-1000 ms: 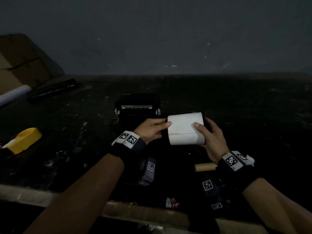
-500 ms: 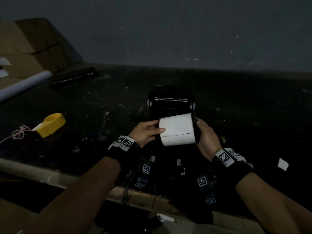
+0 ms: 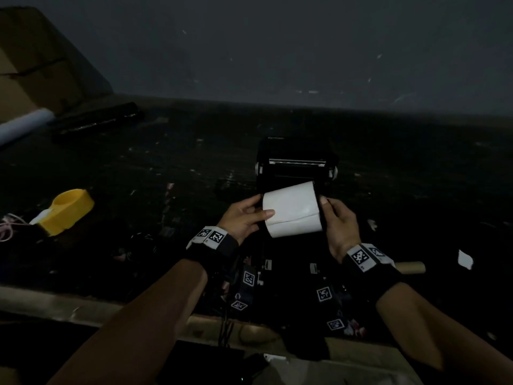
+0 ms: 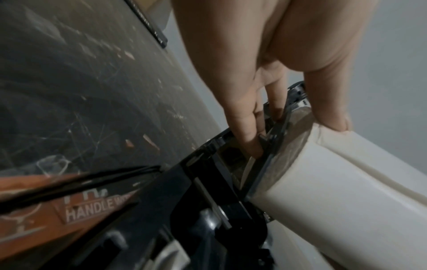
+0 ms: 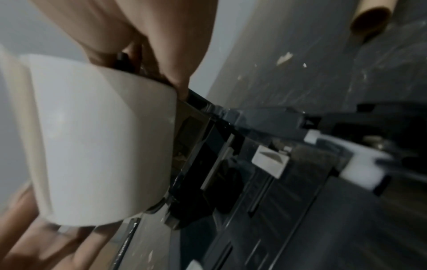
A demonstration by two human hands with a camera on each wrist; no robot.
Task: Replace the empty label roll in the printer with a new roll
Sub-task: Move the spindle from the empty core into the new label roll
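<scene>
A white label roll (image 3: 291,209) is held level between my two hands, just in front of the black printer (image 3: 295,159), whose lid stands open. My left hand (image 3: 261,208) grips the roll's left end, thumb across the paper. In the left wrist view its fingers (image 4: 249,135) press a black side guide at the roll (image 4: 335,191) end. My right hand (image 3: 326,209) grips the right end, thumb on the rim. The right wrist view shows the roll (image 5: 99,137) against the printer's open bay (image 5: 231,155). An empty cardboard core (image 3: 410,266) lies on the table to the right.
A yellow tape dispenser (image 3: 66,211) sits at the left of the dark scratched table (image 3: 166,168). Further back left lie a white tube (image 3: 25,123), a black roll (image 3: 97,120) and cardboard boxes (image 3: 33,65). A loose white label (image 3: 465,259) lies far right.
The roll has moved from the printer's right side to directly in front of it, both hands still holding it. My left thumb has shifted onto the paper's face.
</scene>
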